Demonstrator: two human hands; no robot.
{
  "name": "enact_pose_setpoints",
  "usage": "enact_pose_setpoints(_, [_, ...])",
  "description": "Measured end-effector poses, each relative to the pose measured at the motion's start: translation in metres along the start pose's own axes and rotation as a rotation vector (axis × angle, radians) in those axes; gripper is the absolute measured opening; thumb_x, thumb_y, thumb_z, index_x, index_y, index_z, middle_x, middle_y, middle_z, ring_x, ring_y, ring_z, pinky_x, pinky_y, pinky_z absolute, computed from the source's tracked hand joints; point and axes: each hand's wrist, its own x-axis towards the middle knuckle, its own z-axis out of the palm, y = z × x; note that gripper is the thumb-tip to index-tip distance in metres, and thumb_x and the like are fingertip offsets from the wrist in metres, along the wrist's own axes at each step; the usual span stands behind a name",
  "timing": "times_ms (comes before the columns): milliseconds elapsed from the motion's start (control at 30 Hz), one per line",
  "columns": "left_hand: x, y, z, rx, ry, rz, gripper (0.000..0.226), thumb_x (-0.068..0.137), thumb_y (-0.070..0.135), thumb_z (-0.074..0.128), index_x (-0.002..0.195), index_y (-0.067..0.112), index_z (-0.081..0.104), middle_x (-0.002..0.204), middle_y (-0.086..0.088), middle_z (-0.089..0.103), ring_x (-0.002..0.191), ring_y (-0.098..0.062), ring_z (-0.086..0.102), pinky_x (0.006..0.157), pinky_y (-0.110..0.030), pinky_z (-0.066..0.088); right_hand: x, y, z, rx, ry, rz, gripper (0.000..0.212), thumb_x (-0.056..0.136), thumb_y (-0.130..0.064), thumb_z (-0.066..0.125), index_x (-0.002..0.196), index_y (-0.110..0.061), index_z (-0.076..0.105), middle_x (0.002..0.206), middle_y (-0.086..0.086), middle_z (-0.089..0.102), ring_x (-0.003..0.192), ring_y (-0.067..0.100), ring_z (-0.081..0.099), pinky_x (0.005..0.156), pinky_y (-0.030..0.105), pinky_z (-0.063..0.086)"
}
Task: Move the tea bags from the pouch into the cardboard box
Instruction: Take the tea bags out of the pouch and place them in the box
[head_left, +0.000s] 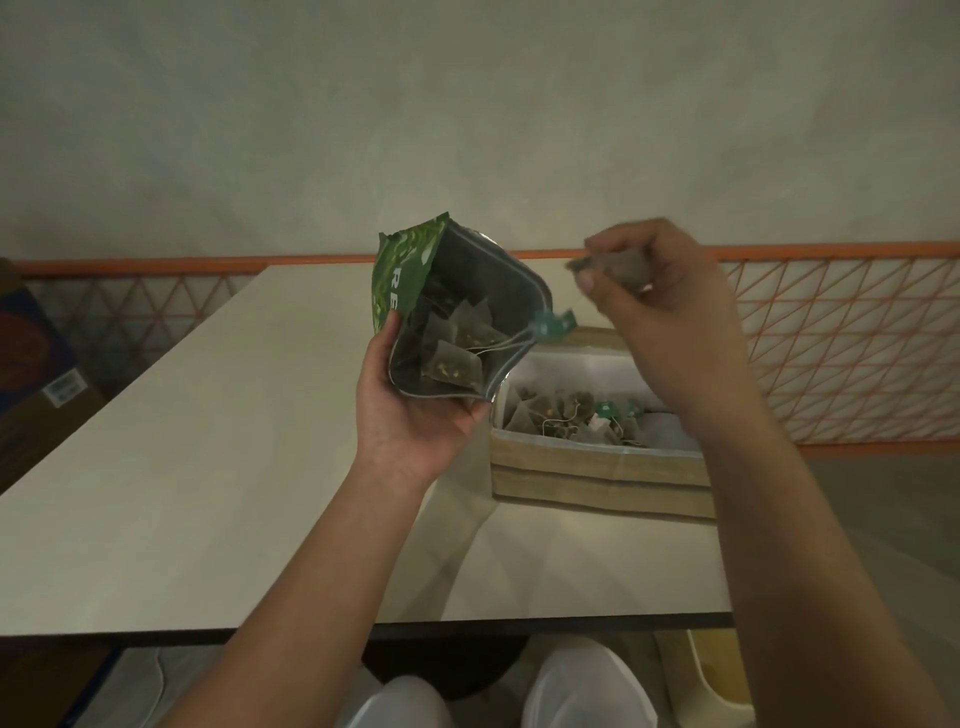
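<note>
Green printed film with a grey foil lining forms the pouch (447, 322), a gusseted stand-up bag with a zip-seal mouth, held up above the table (218, 467) and tilted so its open mouth faces the camera. Inside, several pyramid tea bags (457, 348) remain: translucent mesh, pale grey-green, with flecks of dry leaf showing through. Their white strings run over the pouch lip to small teal paper tags (553, 325) hanging just outside it. Left hand (410, 410) grips the pouch from below, thumb on the printed face, fingers curled round the base. Right hand (660, 312) is raised beside the pouch mouth and above the cardboard box (597, 467); thumb and fingertips pinch one tea bag (621, 270), blurred, its thin string trailing down toward the tags. Box: low, rectangular, tan corrugated walls, pale inside, standing on the table just right of the pouch. A loose heap of tea bags (576, 415) already lies on its floor, strings tangled, teal tags showing. Judgement: task roughly mid-way or later; a good batch is transferred, one bag is in transit, a handful is left in the pouch, exact count not readable. Table top is smooth, matte, off-white laminate with a dark edge. Beyond it, an orange wire-mesh railing (841, 343) runs along a plain plaster wall.
</note>
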Motion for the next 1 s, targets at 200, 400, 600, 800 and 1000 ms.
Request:
enact_pose_setpoints(200, [-0.001, 0.000, 0.002, -0.025, -0.020, -0.015, 0.059, 0.092, 0.056, 0.056, 0.139, 0.021, 0.062, 0.145, -0.016, 0.058, 0.137, -0.037, 0.053, 0.108, -0.040, 0.045, -0.012, 0.028, 0.005, -0.157, -0.067, 0.157, 0.017, 0.091, -0.014, 0.066, 0.106, -0.021, 0.062, 0.093, -0.009, 0.065, 0.076, -0.003, 0.060, 0.061, 0.010, 0.046])
enact_pose_setpoints(400, [-0.001, 0.000, 0.002, -0.068, -0.045, -0.020, 0.057, 0.094, 0.054, 0.057, 0.139, 0.020, 0.063, 0.144, -0.018, 0.059, 0.134, -0.039, 0.054, 0.104, -0.043, 0.051, -0.021, 0.045, 0.008, -0.337, -0.156, 0.294, 0.012, 0.093, -0.020, 0.062, 0.102, -0.027, 0.058, 0.086, -0.013, 0.057, 0.072, 0.004, 0.057, 0.055, 0.015, 0.043])
enact_pose_setpoints(600, [-0.002, -0.001, 0.001, -0.091, -0.092, -0.032, 0.057, 0.095, 0.053, 0.055, 0.141, 0.020, 0.060, 0.145, -0.019, 0.058, 0.134, -0.041, 0.054, 0.092, -0.045, 0.059, -0.028, 0.057, 0.015, -0.462, -0.362, 0.358, 0.011, 0.093, -0.021, 0.061, 0.096, -0.031, 0.065, 0.097, -0.009, 0.064, 0.088, 0.007, 0.059, 0.062, 0.009, 0.038])
enact_pose_setpoints(800, [-0.003, -0.001, 0.003, -0.057, -0.072, -0.030, 0.057, 0.095, 0.055, 0.053, 0.138, 0.018, 0.063, 0.146, -0.017, 0.057, 0.129, -0.034, 0.058, 0.093, -0.038, 0.056, -0.035, 0.031, 0.037, -0.319, 0.066, -0.040, 0.017, 0.084, -0.007, 0.062, 0.096, -0.018, 0.066, 0.091, -0.008, 0.053, 0.086, 0.011, 0.052, 0.073, 0.017, 0.042])
enact_pose_setpoints(1000, [-0.008, -0.002, 0.005, -0.003, -0.037, -0.009, 0.055, 0.093, 0.054, 0.055, 0.126, 0.014, 0.072, 0.133, -0.012, 0.067, 0.113, -0.028, 0.067, 0.093, -0.035, 0.055, -0.038, 0.020, 0.073, -0.728, -0.071, -0.213, 0.024, 0.078, -0.034, 0.074, 0.099, -0.022, 0.075, 0.094, 0.002, 0.054, 0.094, 0.023, 0.049, 0.078, 0.037, 0.045])
